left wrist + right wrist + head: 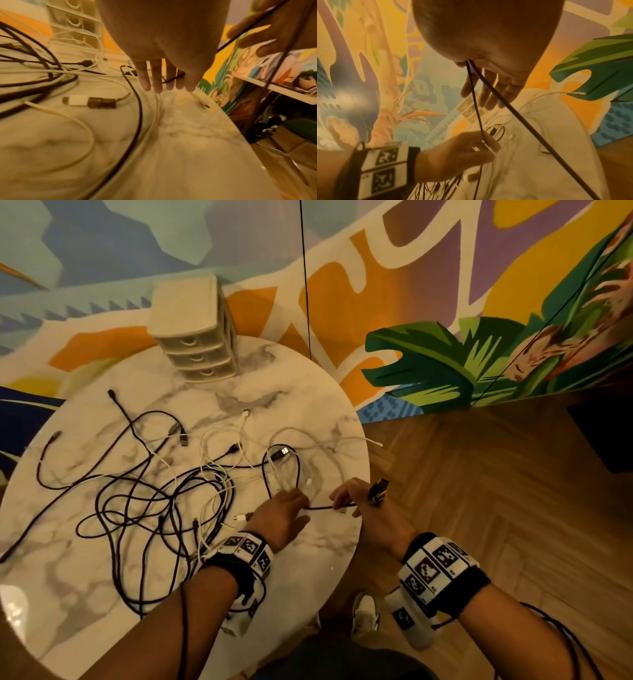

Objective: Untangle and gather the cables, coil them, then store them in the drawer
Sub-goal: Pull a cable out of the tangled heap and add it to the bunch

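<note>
From the head view, a round marble table [308,546] has a big mess of black and white cables [164,491] spread from 9 o'clock to the middle. A small drawer box [195,337] stands at the table's 12 o'clock edge, drawers closed. At 3 o'clock, the left hand [284,511] and right hand [359,501] are close together, with one black cable [322,507] stretched between them. The right hand pinches it, and its plug [378,489] sticks up past the fingers.

From the left wrist, the left hand's fingers [157,79] point out straight and loose over the table, with the cable passing behind them.

From the right wrist, the black cable [474,94] comes out of the right hand's pinch at 12 o'clock and runs down to the left hand [462,151], whose fingertips touch it.
</note>
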Available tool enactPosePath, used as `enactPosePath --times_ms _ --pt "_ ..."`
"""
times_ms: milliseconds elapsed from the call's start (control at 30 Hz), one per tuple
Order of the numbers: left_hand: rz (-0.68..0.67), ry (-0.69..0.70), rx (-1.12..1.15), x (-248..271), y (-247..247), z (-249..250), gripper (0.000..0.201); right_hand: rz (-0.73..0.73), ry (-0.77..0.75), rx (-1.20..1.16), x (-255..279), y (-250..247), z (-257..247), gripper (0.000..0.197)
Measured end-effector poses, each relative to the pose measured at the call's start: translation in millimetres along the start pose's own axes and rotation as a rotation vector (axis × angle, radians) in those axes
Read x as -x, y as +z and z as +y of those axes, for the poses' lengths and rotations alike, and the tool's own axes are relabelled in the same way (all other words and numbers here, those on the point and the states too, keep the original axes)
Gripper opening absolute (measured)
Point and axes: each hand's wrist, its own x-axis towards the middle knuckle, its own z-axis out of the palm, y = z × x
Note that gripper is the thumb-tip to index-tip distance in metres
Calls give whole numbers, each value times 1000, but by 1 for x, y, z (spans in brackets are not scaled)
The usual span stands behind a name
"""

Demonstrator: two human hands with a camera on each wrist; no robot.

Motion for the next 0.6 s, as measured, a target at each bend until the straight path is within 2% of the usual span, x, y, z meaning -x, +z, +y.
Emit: enactPosePath --times_ms 67,133,167,233,333,400,467,500,533,600 --pt "155 -33 -18 -7 -13 -13 37 68 -50 -171 -2 -4 -10 45" --pt "316 -154 -9 -16 -34 -31 37 180 -100 -297 -7 -12 -20 50" --pt "352 -204 -11 -19 -44 -38 34 229 -111 -332 -9 -17 -26 54" --pt "358 -228 -13 -21 -54 -42 32 301 -118 -392 -13 -24 -35 61" --pt "306 -218 40 -19 -52 -30 23 351 -102 -526 -14 -28 -44 60" --pt "441 -219 108 -19 -62 -23 18 349 -97 -625 -17 -31 -48 58" --pt "634 -203 38 -21 -86 -16 16 385 -99 -734 -20 -37 -54 57" --pt "684 -188 -7 -21 -97 -12 15 413 -101 -786 -23 -41 -57 56" --pt "675 -170 -40 -22 -104 -10 14 436 -106 -831 -26 -44 -60 55" --pt "503 -160 -112 -21 -101 -11 17 451 -105 -901 -31 -47 -66 54"
